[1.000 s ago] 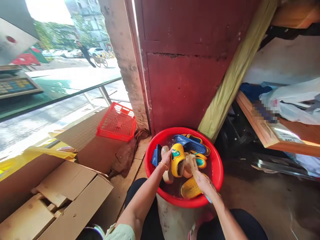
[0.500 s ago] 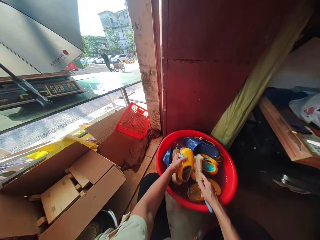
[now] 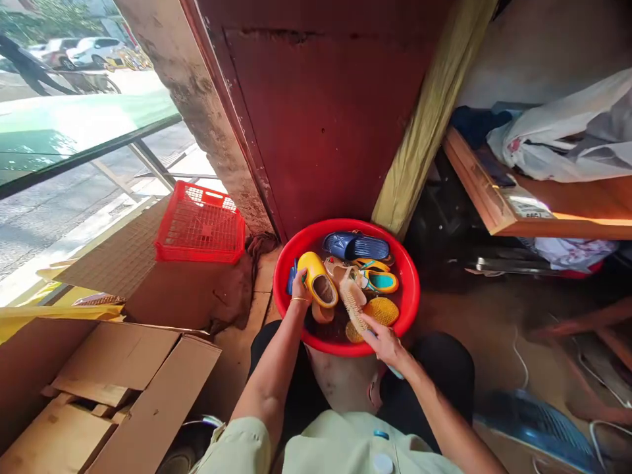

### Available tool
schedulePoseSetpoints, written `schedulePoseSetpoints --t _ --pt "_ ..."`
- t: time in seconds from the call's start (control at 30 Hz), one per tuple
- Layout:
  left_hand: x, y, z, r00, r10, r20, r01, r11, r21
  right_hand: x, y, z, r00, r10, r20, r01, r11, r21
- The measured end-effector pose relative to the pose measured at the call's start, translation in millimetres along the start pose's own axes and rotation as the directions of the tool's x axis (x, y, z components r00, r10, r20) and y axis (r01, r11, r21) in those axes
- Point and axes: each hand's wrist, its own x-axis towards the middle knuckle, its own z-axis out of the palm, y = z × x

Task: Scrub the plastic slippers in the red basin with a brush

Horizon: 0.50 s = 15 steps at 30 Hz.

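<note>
My left hand [image 3: 301, 288] is closed around the side of a yellow clog [image 3: 311, 266] with a dark opening, holding it over the left part of a red basin [image 3: 412, 293]. In my right hand [image 3: 385, 343] is a scrubbing brush [image 3: 352, 303] with pale bristles and a light blue handle end. Its bristled head lies to the right of the clog, apart from it. Around them in the basin are a blue slipper [image 3: 355, 245], a yellow shoe with a teal insole [image 3: 382, 282], a yellow textured sole [image 3: 384, 309] and brown footwear [image 3: 323, 313] in dark water.
To the left stand a red plastic crate [image 3: 200, 227] and an open cardboard box [image 3: 162, 401] with wooden pieces inside. A dark red door panel [image 3: 320, 131] rises behind the basin. A wooden shelf [image 3: 494, 204] with bags juts out at right. A blue fan-like object [image 3: 543, 421] lies lower right.
My view has swung right and downward. The yellow clog has tilted, so its opening faces the lower right. The brush remains in my right hand, now angled toward the upper left.
</note>
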Motion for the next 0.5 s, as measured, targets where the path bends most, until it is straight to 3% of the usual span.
schedulePoseSetpoints --t 0.07,0.17,0.27,0.33,0.4,0.5 --pt "8.6 2.1 10.6 1.0 0.013 0.016 -0.013 1.0 0.016 -5.7 9.7 -9.8 0.991 0.116 -0.06 -0.107 0.985 0.136" --pt "18.7 6.4 33.8 0.994 0.11 0.027 -0.112 0.989 0.101 -1.2 16.9 -24.6 0.951 0.277 -0.135 -0.202 0.892 0.404" --pt "20.4 11.7 47.7 0.977 0.187 0.106 -0.211 0.926 0.314 4.5 19.7 -33.5 0.946 0.314 -0.079 -0.224 0.81 0.542" --pt "16.6 14.8 44.3 0.95 0.283 0.131 -0.309 0.79 0.53 5.3 20.6 -35.0 0.948 0.315 -0.041 -0.239 0.792 0.562" --pt "9.8 17.6 31.3 0.906 0.392 0.157 -0.378 0.587 0.716 4.5 21.5 -34.6 0.947 0.32 -0.028 -0.25 0.788 0.563" --pt "-2.7 19.5 2.2 0.874 0.463 0.15 -0.343 0.368 0.864 3.5 23.4 -34.5 0.945 0.326 -0.009 -0.264 0.781 0.566"
